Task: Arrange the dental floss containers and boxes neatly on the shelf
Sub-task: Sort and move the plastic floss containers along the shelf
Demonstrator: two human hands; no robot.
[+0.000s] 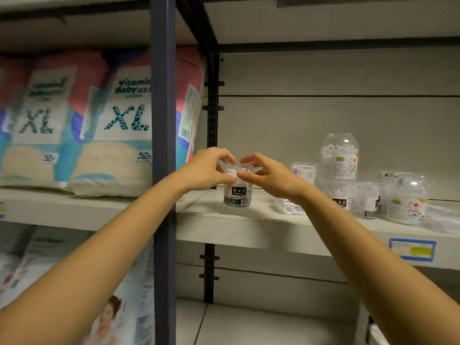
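Grey metal shelving fills the view, with diaper packs (119, 125) stacked in the bay to the left of a dark upright post (163, 145). On the shelf (249, 232) to the right of that post stands a clear floss jar (237, 195) with a dark label, upright near the front left corner. Both hands meet at its top: the left hand (204, 170) and the right hand (268, 174) each pinch the rim or lid with their fingertips, closed on the jar from opposite sides. Whether it rests on the shelf or is just lifted I cannot tell. Further right, well apart from it, sits a loose cluster of other clear jars (405, 197), one tall jar (339, 155) stacked on another, and a small box (303, 171) behind the right wrist. The grip is high and light on smooth plastic, so the jar could slip or tip if pushed sideways. If only the lid is held, it might pop off. The right forearm passes close over flat packs (290, 206) on the shelf, and a careless sweep could knock them or topple the stacked jar.
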